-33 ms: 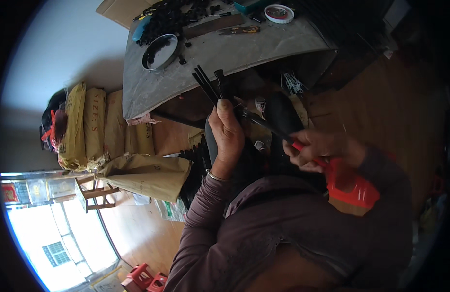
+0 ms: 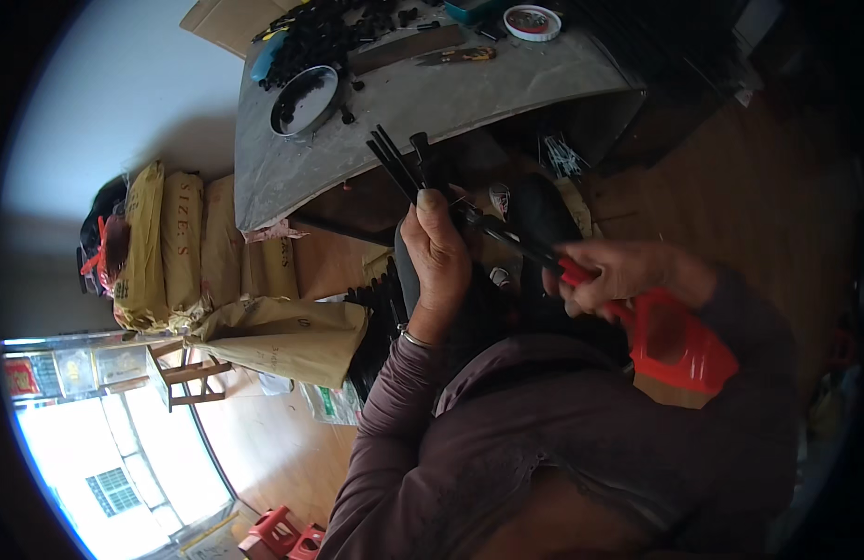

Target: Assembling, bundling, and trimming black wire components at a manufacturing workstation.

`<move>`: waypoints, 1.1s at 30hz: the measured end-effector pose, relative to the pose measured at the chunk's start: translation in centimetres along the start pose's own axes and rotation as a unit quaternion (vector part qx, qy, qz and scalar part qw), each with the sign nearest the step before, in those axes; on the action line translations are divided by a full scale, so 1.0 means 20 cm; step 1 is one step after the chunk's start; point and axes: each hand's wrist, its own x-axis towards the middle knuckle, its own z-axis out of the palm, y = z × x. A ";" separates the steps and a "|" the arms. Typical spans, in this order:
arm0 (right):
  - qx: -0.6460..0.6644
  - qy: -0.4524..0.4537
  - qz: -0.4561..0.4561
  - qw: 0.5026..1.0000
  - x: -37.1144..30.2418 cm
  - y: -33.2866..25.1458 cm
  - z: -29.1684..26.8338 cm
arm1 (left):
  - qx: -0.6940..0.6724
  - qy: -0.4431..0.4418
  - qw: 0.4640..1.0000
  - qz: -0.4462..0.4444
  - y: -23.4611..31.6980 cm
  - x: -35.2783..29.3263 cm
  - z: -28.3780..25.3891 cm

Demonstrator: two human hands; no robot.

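My left hand [image 2: 436,247] is closed, thumb upward, around several thin black rods [image 2: 387,154]. Next to the rods, a thicker black piece with a knobbed end [image 2: 421,151] rises from the same grip. My right hand [image 2: 628,275] is wrapped around long black pliers with red handles [image 2: 578,272]. The pliers' dark front end reaches to just right of my left hand. What their jaws touch there is too dark to make out. Both hands are above my lap, in front of the grey table [image 2: 469,103].
On the table lie a pile of small black parts [image 2: 338,37], a round dish [image 2: 307,105], a dark flat bar [image 2: 408,49] and a white lid [image 2: 533,23]. Tan sacks [image 2: 184,233] and a wooden stool [image 2: 184,373] stand left. A red plastic stool [image 2: 688,350] is below my right forearm.
My right hand has shifted very slightly, with the pliers' red handles turned a little in it. My left hand and the rods are almost unmoved.
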 end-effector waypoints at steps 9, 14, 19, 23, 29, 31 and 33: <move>0.281 -0.100 -0.084 0.951 0.03 0.16 0.07 | -0.010 -0.018 1.000 0.000 0.03 -0.01 -0.02; -0.088 0.007 -0.039 0.995 0.02 -0.01 0.05 | -0.046 -0.019 0.999 -0.023 0.05 -0.04 -0.06; -0.040 0.104 -0.003 0.994 0.00 -0.04 0.11 | -0.041 -0.019 0.999 -0.017 0.04 -0.02 -0.04; 0.226 -0.103 -0.006 0.969 0.01 0.03 0.10 | 0.003 -0.025 1.000 -0.005 0.06 -0.04 -0.02; 0.055 0.012 0.037 0.998 -0.06 -0.16 0.09 | -0.042 -0.043 0.998 -0.027 0.07 -0.04 -0.02; 0.087 -0.010 0.040 0.995 -0.01 -0.07 0.11 | -0.055 -0.035 0.997 -0.035 0.06 -0.03 -0.04; 0.123 -0.015 0.023 0.992 0.07 0.03 0.16 | -0.014 -0.040 0.999 -0.022 0.04 -0.02 -0.03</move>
